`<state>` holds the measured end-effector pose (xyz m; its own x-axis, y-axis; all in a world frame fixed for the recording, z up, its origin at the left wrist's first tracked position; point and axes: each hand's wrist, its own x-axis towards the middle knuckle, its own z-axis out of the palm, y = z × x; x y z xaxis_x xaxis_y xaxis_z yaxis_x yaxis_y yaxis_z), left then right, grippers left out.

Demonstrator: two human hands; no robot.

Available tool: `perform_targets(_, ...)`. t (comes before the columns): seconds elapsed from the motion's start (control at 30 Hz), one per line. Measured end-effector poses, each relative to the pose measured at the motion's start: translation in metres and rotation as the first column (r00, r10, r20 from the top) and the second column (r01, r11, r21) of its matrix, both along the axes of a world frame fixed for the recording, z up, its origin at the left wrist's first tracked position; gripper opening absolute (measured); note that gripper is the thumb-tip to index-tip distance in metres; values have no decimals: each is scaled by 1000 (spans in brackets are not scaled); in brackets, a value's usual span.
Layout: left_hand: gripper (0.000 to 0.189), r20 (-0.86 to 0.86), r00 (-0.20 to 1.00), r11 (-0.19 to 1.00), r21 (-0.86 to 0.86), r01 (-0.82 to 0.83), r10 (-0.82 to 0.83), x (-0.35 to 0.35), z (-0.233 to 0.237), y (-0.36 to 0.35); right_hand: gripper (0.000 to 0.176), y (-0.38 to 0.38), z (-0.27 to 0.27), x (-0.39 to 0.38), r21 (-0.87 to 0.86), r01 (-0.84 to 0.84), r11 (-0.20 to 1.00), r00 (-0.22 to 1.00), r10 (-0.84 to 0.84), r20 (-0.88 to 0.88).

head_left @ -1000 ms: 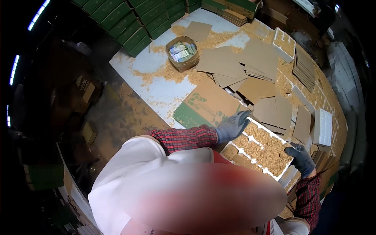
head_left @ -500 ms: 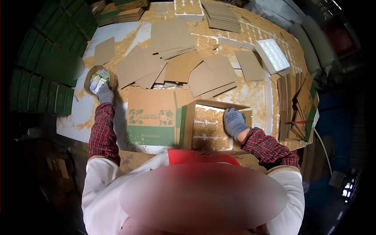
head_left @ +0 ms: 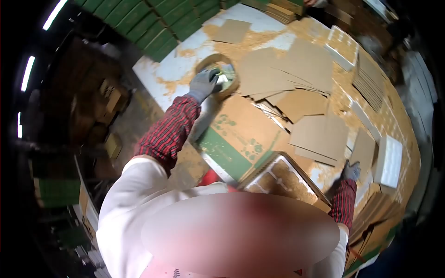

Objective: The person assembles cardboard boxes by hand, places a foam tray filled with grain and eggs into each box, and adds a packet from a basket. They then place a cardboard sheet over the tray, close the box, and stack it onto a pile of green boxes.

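Observation:
My left hand (head_left: pixel 203 85), in a grey glove, reaches over the near rim of a round tub (head_left: pixel 211 60). Its fingers curl among small white and green packets (head_left: pixel 226 76); what they close on is partly hidden. My right hand (head_left: pixel 352 172), also gloved, is at the lower edge of a brown cardboard sheet (head_left: pixel 363 150), its fingers apart. Between my arms stands an open carton (head_left: pixel 303 173) holding a white foam tray with brown, crumbly filling (head_left: pixel 282 183). A closed green and brown carton (head_left: pixel 245 134) lies beside it.
Loose cardboard sheets (head_left: pixel 320 134) overlap across the table, which is strewn with brown crumbs. A white foam block (head_left: pixel 388 161) sits at the right, near folded cartons (head_left: pixel 375 213). Green boxes (head_left: pixel 148 23) are stacked at the far left. Another person's hand (head_left: pixel 311 3) shows at the top.
The view has turned and shifted left. My right hand has left the open carton and moved right to the cardboard sheet. My left hand remains at the tub of packets.

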<state>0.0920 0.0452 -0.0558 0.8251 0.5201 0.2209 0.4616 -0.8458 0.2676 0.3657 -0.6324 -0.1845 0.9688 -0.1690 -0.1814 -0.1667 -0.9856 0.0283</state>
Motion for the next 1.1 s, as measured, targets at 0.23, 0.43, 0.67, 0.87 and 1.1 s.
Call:
perform_targets(0.23, 40, -614, 784, 993, 6, -116, 95, 40, -10, 37, 39, -62, 28, -19, -23, -255, 967, 958, 255, 134)
perform_targets(0.43, 38, -371, 915, 986, 11, -169, 161, 43, -24, 68, 43, -92, 145, -138, 568, -218, 794, 906, -52, 420)
perform_targets(0.67, 48, 113, 966, 771, -627, -113, 233, 28, -58, 107, 43, -93, 177, -217, 667, -133, 733, 911, -175, 373)
perform_targets(0.87, 30, 380, 840, 574, -812, 103, 387, 8, -27, 81, 43, -62, 201, -244, 735, -179, 654, 888, -214, 407)
perform_targets(1.1, 17, 603, 564, 507, -286, 813, -564, -42, 126, -193, 43, 13, 269, -293, 65, -536, 842, 661, 370, 653)
